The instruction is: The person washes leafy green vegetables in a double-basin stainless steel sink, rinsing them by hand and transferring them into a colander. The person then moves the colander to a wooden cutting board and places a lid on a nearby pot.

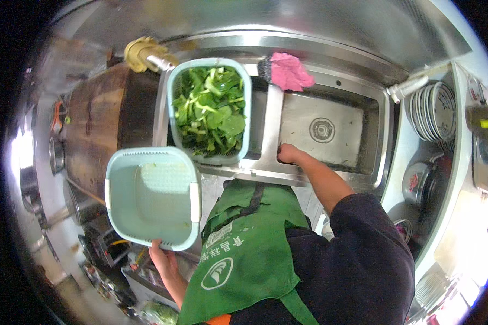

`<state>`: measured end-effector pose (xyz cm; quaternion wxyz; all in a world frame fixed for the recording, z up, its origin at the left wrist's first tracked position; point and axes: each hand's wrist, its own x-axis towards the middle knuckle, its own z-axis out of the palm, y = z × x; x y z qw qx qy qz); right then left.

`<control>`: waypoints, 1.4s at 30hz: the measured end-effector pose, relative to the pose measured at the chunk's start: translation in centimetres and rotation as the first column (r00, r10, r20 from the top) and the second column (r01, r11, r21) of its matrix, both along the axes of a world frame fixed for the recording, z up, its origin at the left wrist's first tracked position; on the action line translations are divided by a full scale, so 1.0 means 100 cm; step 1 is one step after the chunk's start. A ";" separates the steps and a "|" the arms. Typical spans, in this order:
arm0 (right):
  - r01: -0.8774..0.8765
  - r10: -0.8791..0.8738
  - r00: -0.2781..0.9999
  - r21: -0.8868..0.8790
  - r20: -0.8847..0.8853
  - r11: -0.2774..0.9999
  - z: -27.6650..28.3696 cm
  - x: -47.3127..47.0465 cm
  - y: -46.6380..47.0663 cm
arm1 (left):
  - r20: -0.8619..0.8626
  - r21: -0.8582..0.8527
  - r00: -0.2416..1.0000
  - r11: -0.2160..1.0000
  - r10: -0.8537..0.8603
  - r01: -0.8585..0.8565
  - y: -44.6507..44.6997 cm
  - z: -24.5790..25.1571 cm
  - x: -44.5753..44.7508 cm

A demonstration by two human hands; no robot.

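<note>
My left hand (pixel 162 258) grips the near rim of a pale green plastic basin (pixel 162 199) with white side handles. The basin tilts towards me, with only a few small green scraps showing inside. My right hand (pixel 290 154) reaches into the front left corner of the right sink bowl (pixel 341 142), beside the steel divider (pixel 273 122). Its fingers are partly hidden there, so whether they hold anything is unclear. Over the left sink bowl, a pale green basket (pixel 247 118) holds loose leafy greens (pixel 213 111).
A pink and grey cloth (pixel 288 72) lies over the divider's back end. Yellowish gloves (pixel 140 55) hang near the back left. A thick wooden chopping board (pixel 95 126) stands on the left. Stacked plates (pixel 433 111) and dark bowls (pixel 419 183) fill the right shelf.
</note>
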<state>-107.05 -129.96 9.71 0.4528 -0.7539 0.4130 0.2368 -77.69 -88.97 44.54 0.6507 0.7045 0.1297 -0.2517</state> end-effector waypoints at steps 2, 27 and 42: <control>0.064 -0.079 0.985 0.099 0.151 0.993 0.011 -0.007 -0.005 | 0.068 -0.030 0.998 0.999 -0.013 0.015 0.006 0.000 -0.002; 0.528 0.240 0.532 -0.540 0.812 0.655 0.300 0.168 -0.070 | 0.038 -0.122 0.980 0.974 0.197 -0.191 0.077 -0.021 0.035; 0.808 -0.953 0.298 0.520 0.049 0.279 -0.017 0.012 -0.025 | 0.033 -0.057 0.989 0.988 0.142 -0.140 0.079 -0.012 0.033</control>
